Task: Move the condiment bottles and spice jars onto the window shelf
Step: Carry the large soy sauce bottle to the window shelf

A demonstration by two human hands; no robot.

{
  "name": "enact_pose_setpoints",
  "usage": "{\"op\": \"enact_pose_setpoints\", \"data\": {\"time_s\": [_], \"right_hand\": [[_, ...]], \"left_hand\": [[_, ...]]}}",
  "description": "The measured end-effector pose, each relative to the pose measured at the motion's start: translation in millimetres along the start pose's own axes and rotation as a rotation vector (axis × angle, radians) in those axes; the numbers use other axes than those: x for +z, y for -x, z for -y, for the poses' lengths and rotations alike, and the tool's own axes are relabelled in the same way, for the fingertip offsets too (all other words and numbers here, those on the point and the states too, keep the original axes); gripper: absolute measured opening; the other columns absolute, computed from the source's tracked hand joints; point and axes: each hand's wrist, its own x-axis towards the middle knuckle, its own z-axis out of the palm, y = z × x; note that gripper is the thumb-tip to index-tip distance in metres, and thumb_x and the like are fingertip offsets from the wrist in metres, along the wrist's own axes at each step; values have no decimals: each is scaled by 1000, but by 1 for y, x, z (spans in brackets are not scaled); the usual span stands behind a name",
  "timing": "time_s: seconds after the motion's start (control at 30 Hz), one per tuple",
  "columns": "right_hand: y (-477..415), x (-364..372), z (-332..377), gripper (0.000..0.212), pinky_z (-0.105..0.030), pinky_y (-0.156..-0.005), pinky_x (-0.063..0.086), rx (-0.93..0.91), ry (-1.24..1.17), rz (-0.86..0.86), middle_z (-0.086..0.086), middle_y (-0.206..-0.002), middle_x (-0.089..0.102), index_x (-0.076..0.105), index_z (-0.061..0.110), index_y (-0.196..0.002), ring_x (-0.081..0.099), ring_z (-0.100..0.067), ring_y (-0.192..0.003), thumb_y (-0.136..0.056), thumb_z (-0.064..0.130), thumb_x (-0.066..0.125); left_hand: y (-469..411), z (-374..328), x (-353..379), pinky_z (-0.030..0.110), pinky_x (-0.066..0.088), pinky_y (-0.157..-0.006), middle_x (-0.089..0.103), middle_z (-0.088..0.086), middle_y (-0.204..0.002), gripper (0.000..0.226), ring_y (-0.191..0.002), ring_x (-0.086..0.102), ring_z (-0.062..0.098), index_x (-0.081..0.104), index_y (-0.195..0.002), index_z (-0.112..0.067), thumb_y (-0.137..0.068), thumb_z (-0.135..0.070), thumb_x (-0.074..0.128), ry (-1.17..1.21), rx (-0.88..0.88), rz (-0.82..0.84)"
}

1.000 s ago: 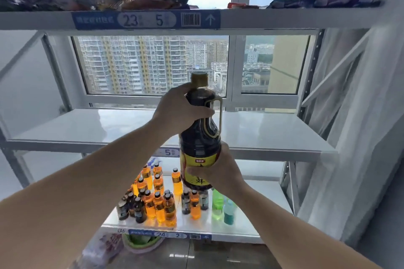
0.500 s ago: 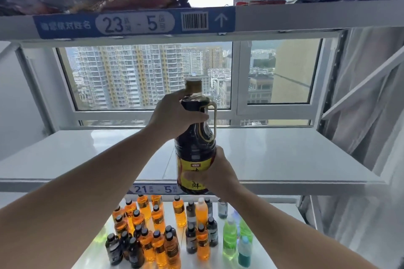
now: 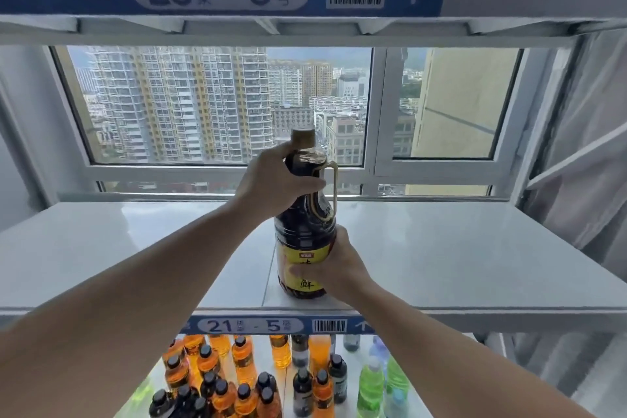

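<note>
The large dark-brown plastic sauce bottle with a yellow label and side handle stands upright near the front edge of the pale grey metal window shelf. The left hand wraps its fingers closed around the neck, probably to steady the top. The right hand clasps the labelled base, seemingly to guide its footing down squarely.
</note>
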Motion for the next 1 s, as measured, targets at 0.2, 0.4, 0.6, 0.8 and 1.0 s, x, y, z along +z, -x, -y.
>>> {"op": "enact_pose_setpoints", "data": {"time_s": [0.2, 0.4, 0.6, 0.8, 1.0], "right_hand": [[-26, 6, -8, 91, -34, -94, 56, 37, -35, 9, 14, -122, 60, 35, 36, -131, 59, -15, -115, -62, 31, 95], [-50, 3, -17, 90, -24, -82, 51, 53, -64, 35, 20, -117, 59, 33, 39, -129, 59, -3, -107, -64, 30, 94], [-63, 1, -30, 97, -27, -87, 53, 67, -89, 55, 20, -119, 61, 33, 38, -137, 60, -2, -110, -61, 36, 94], [-66, 0, -34, 101, -35, -95, 55, 86, -94, 70, 20, -121, 62, 33, 39, -138, 61, -6, -112, -59, 33, 95], [-56, -13, -26, 114, -36, -103, 50, 111, 89, 88, 14, -137, 56, 22, 32, -154, 56, -19, -129, -66, 34, 94]], "left_hand": [[-27, 15, 12, 42, 64, -79, 74, -11, -103, 74, -91, 71, 18, 59, -133, -44, -65, -49, 87, -43, -7, 13], [-49, 24, 22, 43, 63, -81, 72, -11, -104, 73, -92, 70, 16, 55, -138, -38, -73, -41, 87, 0, -24, 49], [-55, 25, 31, 42, 62, -82, 69, -14, -101, 61, -92, 67, 16, 59, -130, -39, -75, -41, 85, 1, -21, 33], [-49, 29, 34, 38, 61, -74, 65, -21, -95, 52, -89, 66, 11, 54, -122, -41, -78, -50, 78, -57, 5, 18], [-37, 40, 37, 50, 59, -92, 64, -7, -128, 92, -113, 64, 20, 33, -148, -34, -73, -69, 73, 23, -39, 21]]}}
